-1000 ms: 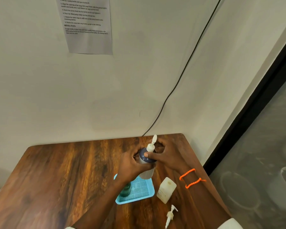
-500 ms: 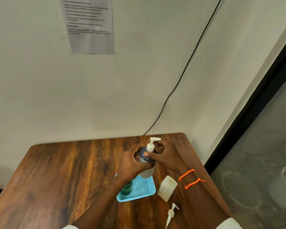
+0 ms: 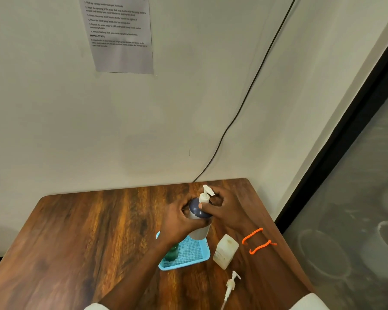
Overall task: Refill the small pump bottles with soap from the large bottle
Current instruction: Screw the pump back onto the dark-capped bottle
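Note:
A clear pump bottle [image 3: 199, 231] with a dark blue top and a white pump head [image 3: 206, 194] is held upright above the blue tray [image 3: 190, 253]. My left hand [image 3: 179, 222] grips the bottle's body. My right hand [image 3: 224, 209] pinches the collar under the pump head. A small green bottle [image 3: 171, 253] stands in the tray, partly hidden by my left forearm. An open, off-white square bottle [image 3: 225, 250] stands on the table right of the tray. A loose white pump [image 3: 230, 285] lies on the table near the front edge.
The wooden table [image 3: 87, 242] sits in a corner against a white wall. A black cable [image 3: 251, 90] runs down the wall to the table's back edge. A printed sheet [image 3: 119, 34] hangs on the wall. A dark-framed glass panel [image 3: 356, 175] stands at the right.
The pump head's nozzle has turned: it pointed up-right, then right, and now points up-left. Both hands stay on the bottle in nearly the same place.

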